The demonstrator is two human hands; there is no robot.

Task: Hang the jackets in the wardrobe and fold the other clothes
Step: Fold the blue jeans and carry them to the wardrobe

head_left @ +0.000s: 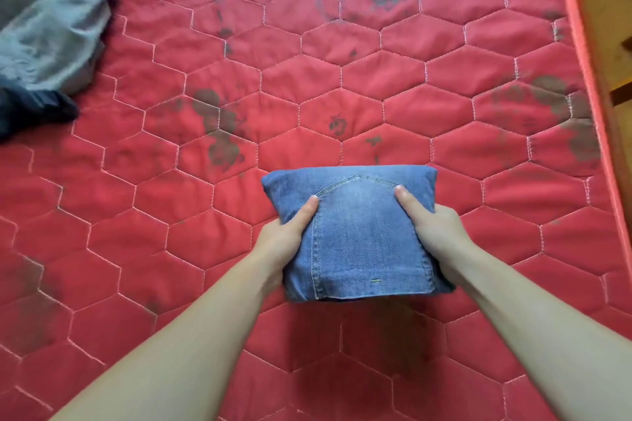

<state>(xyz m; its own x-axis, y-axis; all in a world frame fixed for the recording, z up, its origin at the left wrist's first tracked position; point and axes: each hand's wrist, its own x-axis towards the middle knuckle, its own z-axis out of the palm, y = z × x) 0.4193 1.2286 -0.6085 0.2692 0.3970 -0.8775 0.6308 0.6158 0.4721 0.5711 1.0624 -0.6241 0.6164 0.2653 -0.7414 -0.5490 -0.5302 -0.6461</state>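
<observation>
**Folded jeans held between both hands over the red mattress**

Our two bare forearms reach in from the bottom edge and meet around a compact bundle of folded blue jeans [355, 232]. We grip it from both sides: our left hand [285, 236] clasps the left edge with the thumb laid on top of the denim and the fingers tucked out of sight underneath, and our right hand [432, 229] does the same on the right edge, thumb on top pointing away from us. Both hands are clamped on the bundle.

On the upper face of the jeans we see a back pocket with its pointed stitching, a vertical seam running down the left part, and a small green stitch near the close edge. The bundle sits over the middle of a red quilted mattress [342, 79] with a hexagon stitch pattern and dark faded prints; whether it rests on the mattress or is lifted just clear of it we cannot tell.

Far off at the upper left lies a crumpled grey garment [48, 17], with a dark navy garment [30, 111] just below it, touching it. Along the right edge runs a strip of wooden floor [612, 10].
</observation>
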